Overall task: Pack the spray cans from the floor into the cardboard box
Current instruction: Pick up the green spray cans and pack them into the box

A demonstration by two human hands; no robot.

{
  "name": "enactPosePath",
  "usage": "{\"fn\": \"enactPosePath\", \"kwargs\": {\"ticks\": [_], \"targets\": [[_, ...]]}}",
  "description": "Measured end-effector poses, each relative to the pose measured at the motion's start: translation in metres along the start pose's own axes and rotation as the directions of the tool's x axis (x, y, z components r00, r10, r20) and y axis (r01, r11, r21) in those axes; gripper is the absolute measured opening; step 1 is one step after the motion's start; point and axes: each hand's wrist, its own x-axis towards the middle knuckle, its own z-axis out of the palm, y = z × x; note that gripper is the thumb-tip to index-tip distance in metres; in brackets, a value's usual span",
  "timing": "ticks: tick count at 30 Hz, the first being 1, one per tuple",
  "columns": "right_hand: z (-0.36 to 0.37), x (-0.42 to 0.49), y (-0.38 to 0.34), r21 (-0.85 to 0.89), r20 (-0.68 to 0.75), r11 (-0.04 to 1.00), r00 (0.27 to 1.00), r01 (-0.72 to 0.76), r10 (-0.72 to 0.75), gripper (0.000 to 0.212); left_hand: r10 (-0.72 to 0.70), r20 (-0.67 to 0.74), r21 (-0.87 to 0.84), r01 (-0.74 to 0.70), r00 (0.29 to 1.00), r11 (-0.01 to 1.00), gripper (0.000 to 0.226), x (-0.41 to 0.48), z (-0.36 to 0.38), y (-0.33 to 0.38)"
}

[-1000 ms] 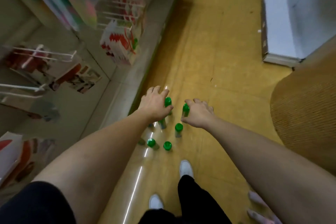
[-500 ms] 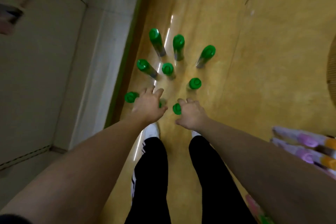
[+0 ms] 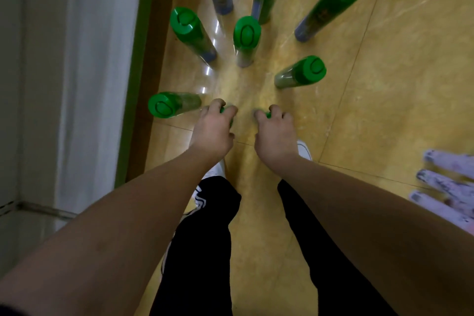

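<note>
Several green-capped spray cans stand upright on the yellow floor, among them one at the far left (image 3: 164, 108), one in the middle (image 3: 246, 36) and one to the right (image 3: 307, 72). My left hand (image 3: 213, 131) curls over the green cap of the nearest left can (image 3: 222, 110), which it mostly hides. My right hand (image 3: 274, 133) grips the cap of a second near can (image 3: 268, 114), also mostly hidden. No cardboard box is in view.
A white shelf base with a green and brown edge (image 3: 133, 72) runs along the left. Pale purple packaged items (image 3: 448, 187) lie on the floor at the right. My legs and white shoes (image 3: 304, 151) stand just behind the cans.
My view has dropped closer to the cans. Both hands, which hovered with looser fingers over the two nearest cans, now curl round their caps.
</note>
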Motion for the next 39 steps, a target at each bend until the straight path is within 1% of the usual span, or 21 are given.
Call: {"fn": "enactPosePath", "kwargs": {"ticks": [2,4,7,9,13,16,18,20,24,26,28,33,37,39], "targets": [[0.002,0.001,0.001,0.006,-0.045,1.000,0.999,0.003,-0.002,0.046,0.016,-0.056,-0.018,-0.017,0.998,1.000,0.057,0.006,0.001,-0.003],[0.002,0.000,0.000,0.009,-0.058,1.000,0.998,0.008,-0.007,0.048,0.009,-0.091,-0.030,-0.012,0.996,0.999,0.053,0.007,0.001,-0.003],[-0.005,0.000,0.000,-0.002,-0.017,0.998,0.998,0.067,-0.067,0.053,-0.018,-0.084,-0.037,0.015,0.996,0.999,0.053,0.005,-0.002,0.003],[-0.016,-0.003,0.003,0.003,-0.002,0.996,0.996,0.093,-0.093,0.050,-0.030,-0.073,-0.051,0.026,0.997,0.998,0.054,-0.001,-0.010,0.009],[-0.056,-0.023,0.010,0.042,0.006,0.997,0.998,0.068,-0.068,0.038,-0.007,-0.065,-0.045,0.004,0.998,0.999,0.056,-0.025,-0.043,0.028],[-0.102,-0.044,0.013,0.006,0.028,0.992,0.991,0.128,-0.128,0.037,0.010,-0.103,-0.021,-0.012,0.995,1.000,0.055,-0.042,-0.087,0.050],[-0.140,-0.057,0.012,-0.007,0.028,0.988,0.988,0.151,-0.151,0.036,-0.010,-0.134,-0.031,0.006,0.991,1.000,0.054,-0.053,-0.123,0.067],[-0.185,-0.073,0.011,-0.026,0.012,0.985,0.985,0.170,-0.170,0.035,0.002,-0.172,-0.043,-0.009,0.985,0.999,0.052,-0.068,-0.164,0.088],[-0.290,-0.113,0.007,-0.046,-0.012,0.981,0.982,0.188,-0.189,0.038,0.079,-0.249,-0.009,-0.084,0.965,0.996,0.046,-0.107,-0.259,0.141],[-0.352,-0.137,0.004,-0.011,-0.048,0.985,0.984,0.171,-0.171,0.039,0.105,-0.286,0.011,-0.106,0.952,0.994,0.045,-0.130,-0.312,0.171],[-0.415,-0.165,0.002,0.019,-0.085,0.988,0.984,0.156,-0.154,0.038,0.162,-0.318,0.053,-0.153,0.934,0.987,0.045,-0.153,-0.367,0.202],[-0.562,-0.243,-0.003,-0.005,-0.172,0.993,0.978,0.120,-0.119,0.050,0.278,-0.395,0.121,-0.250,0.876,0.961,0.048,-0.223,-0.507,0.276],[-0.660,-0.310,-0.019,-0.058,-0.248,0.995,0.964,0.084,-0.096,0.047,0.351,-0.484,0.149,-0.320,0.802,0.936,0.045,-0.291,-0.596,0.318],[-0.700,-0.340,-0.027,-0.074,-0.279,0.994,0.955,0.086,-0.104,0.045,0.365,-0.508,0.163,-0.329,0.780,0.930,0.042,-0.322,-0.630,0.332]]}}
